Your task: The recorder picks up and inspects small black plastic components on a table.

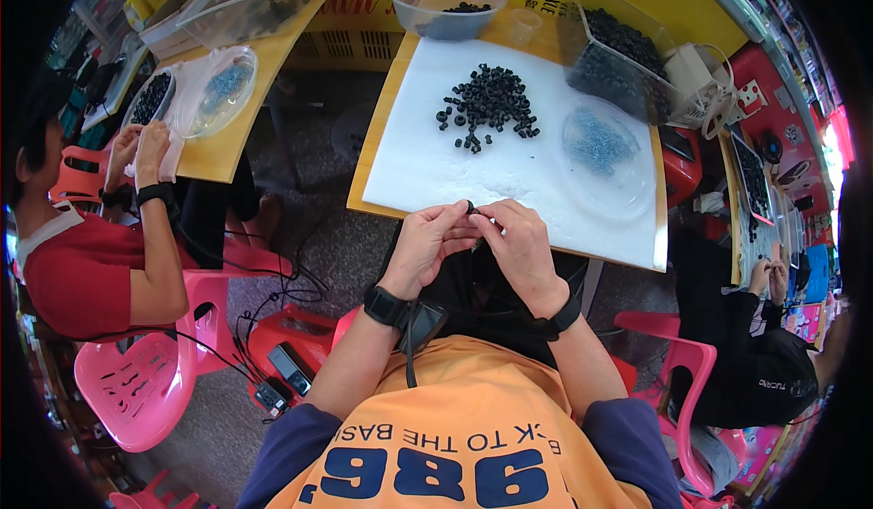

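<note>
My left hand (pixel 422 244) and my right hand (pixel 516 245) meet over the near edge of a white sheet (pixel 400 159) on the table. The fingertips of my left hand pinch a small black cylindrical part (pixel 471 207). My right thumb and fingers close in against it from the other side; what they hold is mostly hidden. A thin dark piece shows below the fingers, too small to name. Beyond my hands lies a loose pile of similar black parts (pixel 492 100). Right of it, a round clear tray (pixel 627 193) carries many tiny light-blue pieces (pixel 600 143).
A clear tub (pixel 423 9) and a clear bin of black parts (pixel 627 41) stand at the table's back, beside a white box (pixel 696 77). Co-workers sit left (pixel 109 264) and right (pixel 718 318). Pink chairs (pixel 136 386), devices and cables (pixel 245 350) are around me.
</note>
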A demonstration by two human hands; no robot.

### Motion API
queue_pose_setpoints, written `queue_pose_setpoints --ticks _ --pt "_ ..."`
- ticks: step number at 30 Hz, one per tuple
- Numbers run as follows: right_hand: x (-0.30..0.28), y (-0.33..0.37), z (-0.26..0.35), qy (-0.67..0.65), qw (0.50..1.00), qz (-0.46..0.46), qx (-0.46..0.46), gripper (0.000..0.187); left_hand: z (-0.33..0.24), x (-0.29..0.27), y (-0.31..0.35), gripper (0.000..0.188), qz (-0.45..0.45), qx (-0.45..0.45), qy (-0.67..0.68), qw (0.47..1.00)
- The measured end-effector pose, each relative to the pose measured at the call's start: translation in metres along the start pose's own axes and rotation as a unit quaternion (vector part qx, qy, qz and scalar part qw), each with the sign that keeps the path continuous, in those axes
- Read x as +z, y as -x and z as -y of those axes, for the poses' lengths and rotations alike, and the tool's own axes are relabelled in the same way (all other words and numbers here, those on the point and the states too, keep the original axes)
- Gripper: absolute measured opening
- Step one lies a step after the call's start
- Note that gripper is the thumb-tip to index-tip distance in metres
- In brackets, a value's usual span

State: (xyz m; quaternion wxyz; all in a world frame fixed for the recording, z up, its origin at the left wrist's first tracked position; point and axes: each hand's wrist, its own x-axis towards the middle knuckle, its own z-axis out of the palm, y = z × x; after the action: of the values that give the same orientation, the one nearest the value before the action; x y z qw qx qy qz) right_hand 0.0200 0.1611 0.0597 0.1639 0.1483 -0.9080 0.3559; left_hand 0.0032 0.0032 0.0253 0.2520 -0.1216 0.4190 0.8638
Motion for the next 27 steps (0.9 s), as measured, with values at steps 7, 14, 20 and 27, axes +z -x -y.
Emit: queue_pose_setpoints --ticks 7,14,20,27 --pt "0.006 0.005 -0.005 0.007 1.000 0.012 -0.013 0.009 0.006 -0.003 -0.001 0.023 -0.002 0.006 -0.032 0.999" --pt "0.005 0.006 -0.004 -0.010 1.000 0.008 0.001 0.009 -0.004 -0.013 -0.003 0.025 0.035 -0.009 -0.070 0.997" --pt "0.001 0.007 -0.002 -0.074 0.993 0.043 0.078 0.008 -0.007 -0.012 -0.004 0.025 0.055 -0.029 -0.068 0.996" --pt "0.007 0.007 -0.003 0.026 0.998 -0.013 -0.062 0.009 -0.005 -0.011 -0.004 0.027 0.029 -0.023 -0.080 0.996"
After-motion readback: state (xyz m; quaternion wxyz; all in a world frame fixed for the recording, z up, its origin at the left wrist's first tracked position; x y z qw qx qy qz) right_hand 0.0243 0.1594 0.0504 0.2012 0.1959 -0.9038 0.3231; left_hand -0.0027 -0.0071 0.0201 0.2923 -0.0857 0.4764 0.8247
